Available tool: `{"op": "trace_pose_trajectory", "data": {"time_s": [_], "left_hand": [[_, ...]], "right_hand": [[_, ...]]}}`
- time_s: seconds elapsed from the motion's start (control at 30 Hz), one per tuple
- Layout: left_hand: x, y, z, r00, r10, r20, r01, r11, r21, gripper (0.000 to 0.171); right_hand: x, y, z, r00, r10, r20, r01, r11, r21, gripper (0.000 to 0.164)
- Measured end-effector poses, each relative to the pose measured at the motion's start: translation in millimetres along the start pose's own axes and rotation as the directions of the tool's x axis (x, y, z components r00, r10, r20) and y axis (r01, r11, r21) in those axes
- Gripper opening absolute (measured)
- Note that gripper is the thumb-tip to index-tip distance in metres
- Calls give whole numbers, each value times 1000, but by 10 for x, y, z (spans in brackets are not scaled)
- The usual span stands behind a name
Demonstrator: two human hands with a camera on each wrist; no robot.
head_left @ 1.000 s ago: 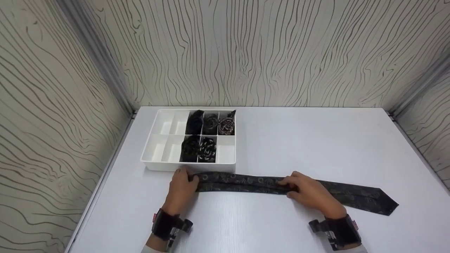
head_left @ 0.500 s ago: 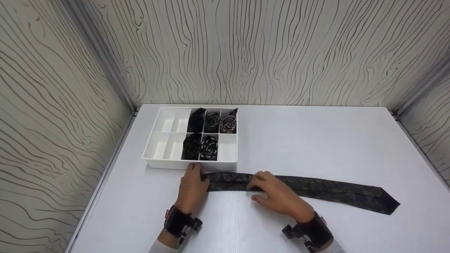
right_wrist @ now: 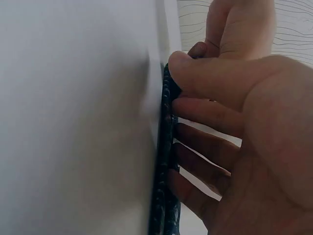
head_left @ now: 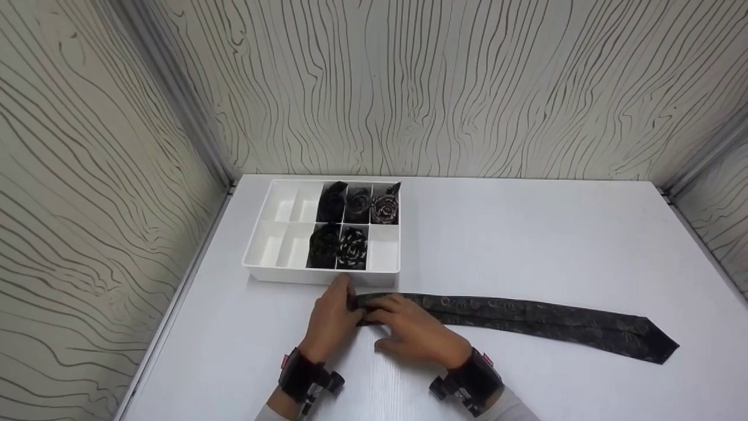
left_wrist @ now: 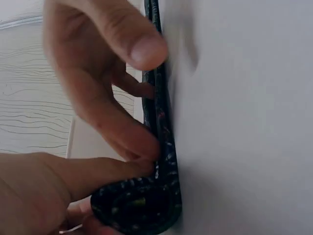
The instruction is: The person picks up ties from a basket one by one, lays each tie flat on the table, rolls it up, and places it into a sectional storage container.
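Note:
A dark patterned necktie [head_left: 526, 316] lies lengthwise on the table in the head view, its pointed wide end at the right. My left hand [head_left: 333, 321] grips the rolled-up end near the tray; in the left wrist view the thumb presses on the small roll [left_wrist: 137, 205]. Beside it, my right hand [head_left: 412, 333] rests its fingertips along the strip just right of the roll, thumb apart from the cloth. The right wrist view shows the right fingers [right_wrist: 210, 142] laid fairly straight against the edge of the tie. Part of the roll is hidden behind my left fingers in the head view.
A white divided tray [head_left: 324, 275] stands just behind my hands. Several rolled ties, among them a brown patterned roll [head_left: 384, 209] and a black-and-white roll [head_left: 353, 248], sit in its compartments. Wood-grain patterned panels [head_left: 444, 88] enclose the white table [head_left: 526, 234].
My right hand has slid left along the necktie until close beside my left hand. My left hand has shifted slightly to the right in the view, still holding the rolled end.

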State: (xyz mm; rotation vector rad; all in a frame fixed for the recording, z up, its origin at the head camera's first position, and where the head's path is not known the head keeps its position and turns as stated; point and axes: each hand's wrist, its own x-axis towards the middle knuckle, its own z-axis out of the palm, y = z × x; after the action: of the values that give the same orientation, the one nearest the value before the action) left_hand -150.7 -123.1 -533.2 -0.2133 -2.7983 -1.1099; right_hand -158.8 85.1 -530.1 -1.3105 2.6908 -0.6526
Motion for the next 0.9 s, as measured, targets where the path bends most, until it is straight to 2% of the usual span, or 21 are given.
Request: {"op": "trace_pose_trajectory", "data": {"time_s": [0.07,0.13,0.23,0.33,0.47,0.6,0.73,0.83,0.9], "left_hand": [[16,-43,-46,998,2,63,2,998,-66,37],[40,-85,-109,988,29,152,-4,987,-160,42],[68,-127,-218,955,87,282,-12,966,-257,57],[67,-137,-273,932,133,337,-40,962,-270,61],[49,-110,-265,937,157,313,-97,976,-197,41],[39,-91,-253,938,183,295,-138,976,-168,35],[36,-101,-253,939,194,283,-165,979,-123,37],[29,-112,-267,954,169,249,-165,986,-39,38],[27,-114,-282,968,133,215,-137,990,7,38]], "right_hand": [[8,4,9,1000,1,-9,-1,1000,-5,41],[16,12,9,1000,7,-14,-7,1000,-1,37],[29,18,0,999,39,0,-39,999,16,33],[50,16,1,997,80,4,-80,996,39,30],[88,21,35,996,81,-46,-79,996,46,22],[90,54,78,992,7,-124,-4,1000,27,18],[75,86,102,985,-42,-168,44,999,3,28],[72,93,104,989,-14,-149,17,1000,18,40],[70,91,97,992,24,-120,-20,999,34,48]]}}
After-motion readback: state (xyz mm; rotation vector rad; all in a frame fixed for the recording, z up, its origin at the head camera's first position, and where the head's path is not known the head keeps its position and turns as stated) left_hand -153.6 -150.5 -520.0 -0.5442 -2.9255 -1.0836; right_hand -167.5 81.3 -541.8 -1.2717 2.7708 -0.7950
